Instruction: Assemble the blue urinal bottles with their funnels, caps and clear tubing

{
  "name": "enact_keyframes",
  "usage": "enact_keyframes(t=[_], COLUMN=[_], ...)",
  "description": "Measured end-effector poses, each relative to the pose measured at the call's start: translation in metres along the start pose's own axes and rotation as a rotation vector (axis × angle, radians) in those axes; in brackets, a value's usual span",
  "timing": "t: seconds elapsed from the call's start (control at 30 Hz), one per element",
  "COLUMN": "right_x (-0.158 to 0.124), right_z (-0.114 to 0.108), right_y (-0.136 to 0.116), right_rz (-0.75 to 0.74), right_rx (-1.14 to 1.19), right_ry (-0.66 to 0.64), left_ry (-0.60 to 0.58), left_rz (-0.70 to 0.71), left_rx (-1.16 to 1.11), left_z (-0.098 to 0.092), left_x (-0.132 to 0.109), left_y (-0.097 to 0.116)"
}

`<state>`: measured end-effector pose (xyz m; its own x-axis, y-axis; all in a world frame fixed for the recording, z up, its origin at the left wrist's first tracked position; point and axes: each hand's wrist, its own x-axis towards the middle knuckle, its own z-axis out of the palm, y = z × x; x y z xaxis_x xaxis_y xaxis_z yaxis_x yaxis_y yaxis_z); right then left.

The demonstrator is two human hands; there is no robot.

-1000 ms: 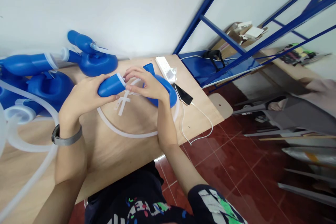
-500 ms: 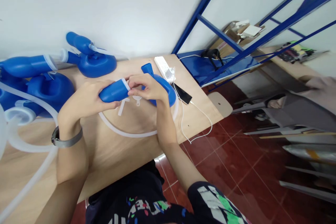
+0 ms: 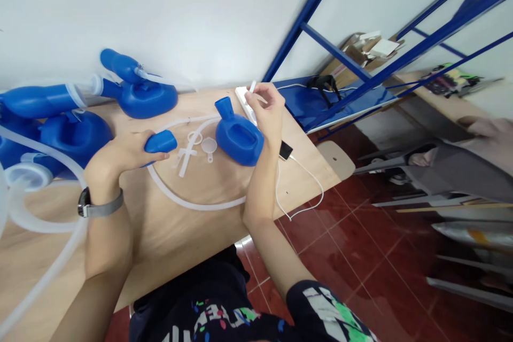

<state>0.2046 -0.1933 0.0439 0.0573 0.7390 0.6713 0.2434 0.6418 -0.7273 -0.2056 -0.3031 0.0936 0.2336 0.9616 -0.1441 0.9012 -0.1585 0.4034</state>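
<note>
My left hand (image 3: 120, 157) is closed around a short blue plastic tube piece (image 3: 161, 141), whose bare end points right. My right hand (image 3: 267, 107), raised over the table's far right part, pinches a small white plastic ring (image 3: 253, 86), partly hidden by the fingers. Below and left of that hand rests a blue bottle with a moulded handle (image 3: 240, 139), its neck pointing up and to the left. Between my hands lie a clear round cap with a tab (image 3: 209, 145), a second white ring (image 3: 195, 138) and a long translucent hose (image 3: 192, 206).
Several more blue bottles (image 3: 148, 100) with hoses stand at the left and back. A white power strip (image 3: 245, 101) and a phone (image 3: 285, 150) with a white cable lie at the right. Beyond them rises a blue metal frame (image 3: 308, 16). A beige stool (image 3: 336, 159) is beside the table.
The white ring has come off the end of the blue tube piece. My right hand has carried it up and right, away from my left hand, uncovering the bottle and small parts.
</note>
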Motion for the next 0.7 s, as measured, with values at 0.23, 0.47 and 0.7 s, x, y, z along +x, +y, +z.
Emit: enact_keyframes(t=[0.23, 0.47, 0.7], right_x=[0.001, -0.006, -0.005], right_z=[0.033, 0.047, 0.044], right_y=[0.042, 0.039, 0.032], right_rz=[0.045, 0.205, 0.188], right_rx=[-0.390, -0.507, -0.423], right_ry=[-0.078, -0.192, -0.295], left_ry=[-0.309, -0.338, -0.107], left_rz=[-0.176, -0.120, -0.078], left_rx=[0.165, 0.118, 0.125], left_z=[0.026, 0.040, 0.045], left_x=[0.037, 0.040, 0.036], left_y=[0.015, 0.033, 0.035])
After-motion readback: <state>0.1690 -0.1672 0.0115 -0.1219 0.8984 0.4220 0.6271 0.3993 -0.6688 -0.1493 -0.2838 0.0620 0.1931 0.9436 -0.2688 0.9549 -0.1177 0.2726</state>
